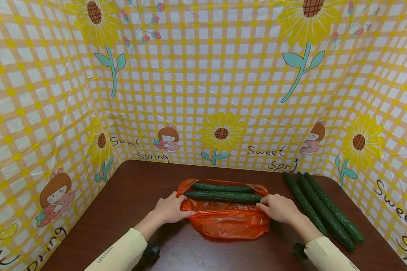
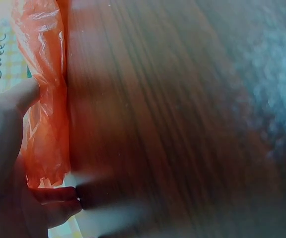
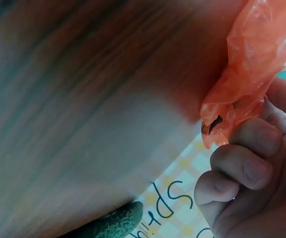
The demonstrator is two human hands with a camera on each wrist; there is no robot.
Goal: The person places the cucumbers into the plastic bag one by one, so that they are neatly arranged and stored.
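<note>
An orange-red plastic bag (image 1: 228, 226) lies on the table with its wide mouth spread open. Two long green cucumbers, a front one (image 1: 220, 196) and a rear one (image 1: 220, 186), lie side by side in the mouth. My left hand (image 1: 167, 209) holds the bag's left end, thumb at the front rim. In the left wrist view that thumb (image 2: 26, 94) presses against the crinkled plastic. At the right end my right hand (image 1: 279, 207) pinches the bag's edge, beside the tip of the front cucumber. The right wrist view shows its other fingers (image 3: 245, 171) curled.
Three more cucumbers (image 1: 322, 210) lie next to each other at the right of the dark brown wooden table (image 1: 135, 180). A yellow checked cloth (image 1: 196, 75) with sunflowers covers the walls behind and on both sides. Dark straps show under both sleeves.
</note>
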